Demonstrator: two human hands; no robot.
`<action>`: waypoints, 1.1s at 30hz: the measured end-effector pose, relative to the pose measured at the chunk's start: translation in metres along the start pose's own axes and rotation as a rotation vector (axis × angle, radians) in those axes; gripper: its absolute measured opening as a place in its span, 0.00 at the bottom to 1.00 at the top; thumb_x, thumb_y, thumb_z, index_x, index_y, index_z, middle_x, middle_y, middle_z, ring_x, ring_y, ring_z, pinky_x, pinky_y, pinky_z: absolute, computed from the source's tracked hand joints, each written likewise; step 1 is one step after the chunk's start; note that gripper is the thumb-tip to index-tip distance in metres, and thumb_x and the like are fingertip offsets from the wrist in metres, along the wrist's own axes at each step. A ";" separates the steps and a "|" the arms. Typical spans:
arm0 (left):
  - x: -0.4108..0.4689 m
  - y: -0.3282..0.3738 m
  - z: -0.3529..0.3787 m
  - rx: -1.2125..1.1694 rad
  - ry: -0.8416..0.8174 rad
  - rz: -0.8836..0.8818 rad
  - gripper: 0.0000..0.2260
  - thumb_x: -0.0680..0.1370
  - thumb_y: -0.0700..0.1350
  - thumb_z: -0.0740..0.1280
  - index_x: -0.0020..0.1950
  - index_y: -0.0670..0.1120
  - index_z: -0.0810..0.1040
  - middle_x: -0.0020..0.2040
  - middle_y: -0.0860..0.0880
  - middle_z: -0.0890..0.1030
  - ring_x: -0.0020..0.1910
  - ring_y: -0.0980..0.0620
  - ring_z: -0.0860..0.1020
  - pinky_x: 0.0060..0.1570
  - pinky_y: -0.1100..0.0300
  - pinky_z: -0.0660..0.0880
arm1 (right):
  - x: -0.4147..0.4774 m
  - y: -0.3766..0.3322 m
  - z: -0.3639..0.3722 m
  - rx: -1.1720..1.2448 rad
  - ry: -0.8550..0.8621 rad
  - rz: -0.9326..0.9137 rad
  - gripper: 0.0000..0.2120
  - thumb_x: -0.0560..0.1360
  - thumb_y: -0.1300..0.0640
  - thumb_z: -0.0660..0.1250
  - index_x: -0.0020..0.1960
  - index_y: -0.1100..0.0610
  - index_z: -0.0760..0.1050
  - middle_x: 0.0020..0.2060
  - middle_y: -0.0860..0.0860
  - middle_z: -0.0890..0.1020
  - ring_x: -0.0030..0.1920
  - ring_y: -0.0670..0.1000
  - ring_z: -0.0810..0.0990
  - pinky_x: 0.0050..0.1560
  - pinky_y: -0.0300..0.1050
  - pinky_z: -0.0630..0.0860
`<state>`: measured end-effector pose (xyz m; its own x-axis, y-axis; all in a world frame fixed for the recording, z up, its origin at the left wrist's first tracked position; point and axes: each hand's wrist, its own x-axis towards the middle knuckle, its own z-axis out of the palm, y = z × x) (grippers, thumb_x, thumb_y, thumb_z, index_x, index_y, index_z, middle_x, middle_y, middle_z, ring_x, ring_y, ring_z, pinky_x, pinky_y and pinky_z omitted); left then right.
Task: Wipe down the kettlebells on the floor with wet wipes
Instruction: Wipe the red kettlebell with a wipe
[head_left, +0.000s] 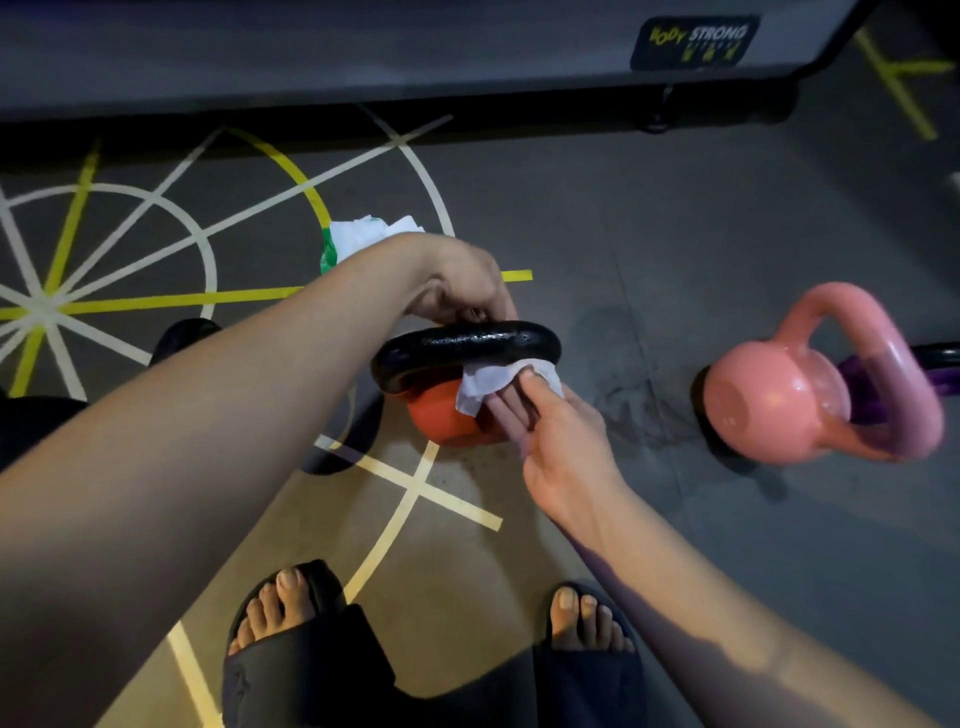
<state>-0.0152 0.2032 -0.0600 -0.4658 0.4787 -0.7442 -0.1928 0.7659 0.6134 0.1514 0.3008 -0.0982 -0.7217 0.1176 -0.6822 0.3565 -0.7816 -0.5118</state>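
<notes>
Head view is showing the left hand (457, 283) curling its fingers over the far side of a glossy black handle (467, 343) and gripping it from above. The handle is forming a thick loop on an orange kettlebell (441, 415), which is sitting at floor level directly under both hands. The right hand (561, 431) is pinching a crumpled white wet wipe (483, 384) between thumb and fingers, pressing it where the handle is meeting the rounded orange body.

Just beyond the left wrist a green-and-white wipes packet (358, 236) is lying with white sheets bulging out of it; the wrist is hiding part of it.

Well to the right of the right hand a smooth, shiny pink kettlebell (769, 400) is leaning tilted, its handle pointing right, with a purple kettlebell (862, 384) showing behind it.

The floor (675, 234) is presenting as matte grey, carrying cream and yellow line markings. Nearer the person than the hands, two feet are standing in dark open-toed sandals (322, 587).
</notes>
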 end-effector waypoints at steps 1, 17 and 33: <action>-0.003 -0.001 0.000 -0.016 0.014 0.019 0.09 0.78 0.30 0.67 0.55 0.34 0.84 0.46 0.40 0.84 0.46 0.47 0.80 0.42 0.59 0.81 | 0.000 0.000 0.000 -0.017 0.023 -0.016 0.12 0.83 0.66 0.63 0.66 0.65 0.76 0.53 0.61 0.86 0.54 0.56 0.86 0.59 0.54 0.82; 0.022 0.002 0.027 0.022 0.407 0.152 0.07 0.75 0.37 0.76 0.52 0.42 0.85 0.42 0.45 0.84 0.40 0.50 0.80 0.42 0.63 0.76 | 0.013 -0.002 -0.025 -0.394 0.209 -0.299 0.04 0.79 0.64 0.66 0.46 0.60 0.77 0.33 0.51 0.80 0.37 0.46 0.80 0.44 0.47 0.80; -0.002 -0.010 0.008 -0.202 0.177 0.027 0.08 0.75 0.35 0.74 0.52 0.33 0.85 0.49 0.34 0.85 0.47 0.41 0.86 0.54 0.46 0.83 | 0.029 -0.014 -0.048 -0.958 0.148 -0.984 0.07 0.77 0.63 0.73 0.54 0.55 0.84 0.46 0.47 0.83 0.48 0.46 0.83 0.52 0.38 0.79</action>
<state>-0.0058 0.1985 -0.0668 -0.6137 0.4016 -0.6798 -0.3382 0.6443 0.6859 0.1542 0.3450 -0.1356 -0.8642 0.4808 0.1484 0.0501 0.3756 -0.9254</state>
